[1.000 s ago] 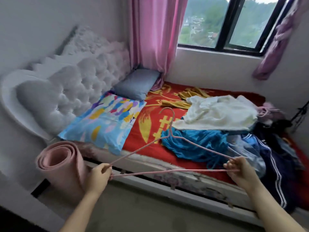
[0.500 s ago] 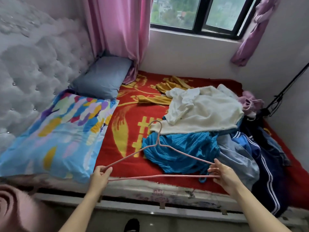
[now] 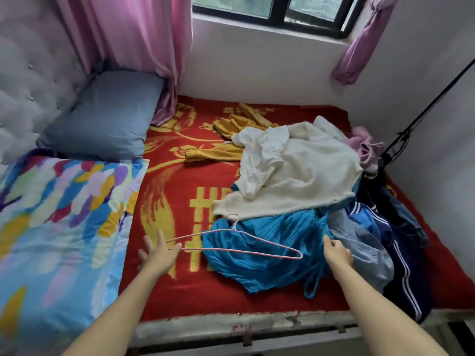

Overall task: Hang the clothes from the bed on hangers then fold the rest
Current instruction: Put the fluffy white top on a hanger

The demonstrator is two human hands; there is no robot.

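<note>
A thin pink wire hanger (image 3: 234, 226) lies flat, partly on a crumpled bright blue garment (image 3: 257, 273) and partly on the red and yellow blanket (image 3: 205, 299). My left hand (image 3: 156, 255) hovers open with fingers spread at the hanger's left corner. My right hand (image 3: 336, 253) rests where the blue garment meets a pale grey-blue one (image 3: 365, 250); its fingers are hidden, so a grip is unclear. Behind lie a cream sweater (image 3: 303, 181), a mustard garment (image 3: 231, 124), a pink piece (image 3: 367, 147) and a navy striped jacket (image 3: 401, 258).
A colourful pillow (image 3: 56, 227) and a grey-blue pillow (image 3: 102, 116) lie at the left by the tufted headboard (image 3: 23, 86). A pink curtain (image 3: 128, 34) hangs behind them. A black cord (image 3: 437, 98) runs along the right wall. The bed's worn front edge (image 3: 257, 327) is below.
Both hands have let go of the hanger, which now lies on the bed. I have leaned closer over the bed, and my right hand has moved onto the clothes.
</note>
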